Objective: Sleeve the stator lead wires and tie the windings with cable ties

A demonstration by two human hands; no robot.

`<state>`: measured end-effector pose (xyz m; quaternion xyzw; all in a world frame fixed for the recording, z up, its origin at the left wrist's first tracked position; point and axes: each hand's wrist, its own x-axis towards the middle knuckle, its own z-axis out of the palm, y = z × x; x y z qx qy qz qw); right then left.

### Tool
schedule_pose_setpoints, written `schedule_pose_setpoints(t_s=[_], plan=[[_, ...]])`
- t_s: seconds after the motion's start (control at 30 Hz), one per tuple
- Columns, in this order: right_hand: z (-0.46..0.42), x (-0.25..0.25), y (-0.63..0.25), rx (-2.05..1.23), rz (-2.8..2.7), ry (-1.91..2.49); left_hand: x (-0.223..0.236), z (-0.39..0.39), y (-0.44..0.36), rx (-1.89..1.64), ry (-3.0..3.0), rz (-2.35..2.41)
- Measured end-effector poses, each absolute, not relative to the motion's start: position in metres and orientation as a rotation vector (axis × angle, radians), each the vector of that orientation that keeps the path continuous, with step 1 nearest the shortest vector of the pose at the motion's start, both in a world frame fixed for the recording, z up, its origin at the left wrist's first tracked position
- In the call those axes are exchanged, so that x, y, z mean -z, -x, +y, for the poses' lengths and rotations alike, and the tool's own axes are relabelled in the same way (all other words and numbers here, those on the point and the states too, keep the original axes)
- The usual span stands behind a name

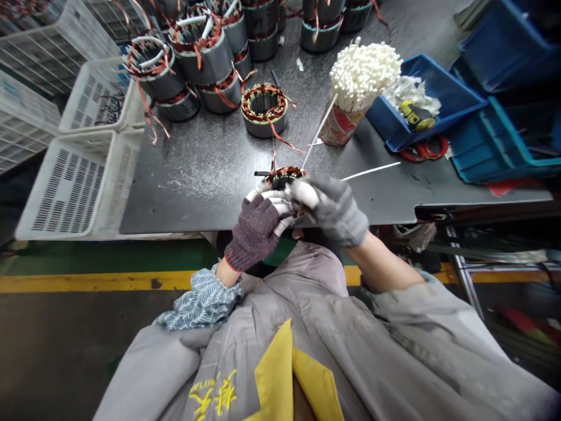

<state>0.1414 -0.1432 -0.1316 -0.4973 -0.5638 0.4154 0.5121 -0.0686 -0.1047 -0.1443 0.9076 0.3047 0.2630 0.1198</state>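
Observation:
A motor stator (287, 173) with copper windings sits near the table's front edge, its lower part hidden by my hands. My left hand (260, 225), in a dark maroon glove with white fingertips, is wrapped round its near left side. My right hand (335, 207), in a grey glove and partly blurred, has its fingers closed at the stator's right side; what they pinch is hidden. One thin white tube (370, 171) sticks out to the right from behind my right hand. Another white tube (319, 131) slants up from the stator's far side towards a bundle of white tubes (366, 76).
A single stator (264, 126) stands just beyond my hands. Several stacked stators (201, 58) fill the back left. The tube bundle stands in a patterned can (337, 126). Right of it are a blue bin (460, 105) and red-handled scissors (425, 150). White crates (65, 187) flank the table's left.

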Motion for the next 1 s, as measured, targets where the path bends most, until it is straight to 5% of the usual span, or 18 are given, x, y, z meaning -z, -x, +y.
schedule_pose_setpoints(t_s=[0.23,0.47,0.73,1.0], plan=[[-0.147,0.108,-0.212,-1.041,-1.193,1.207,0.124,-0.121,0.064,-0.775,-2.686,1.031],[-0.122,0.089,-0.346,-0.573,-1.254,2.322,0.134,-0.104,0.053,-0.999,-2.673,1.021],[-0.058,0.096,-0.378,-0.136,-1.213,2.697,0.134,-0.079,0.066,-1.041,-2.585,1.025],[-0.092,0.103,-0.398,-0.353,-1.456,2.947,0.141,-0.088,0.065,-1.096,-2.573,1.029]])
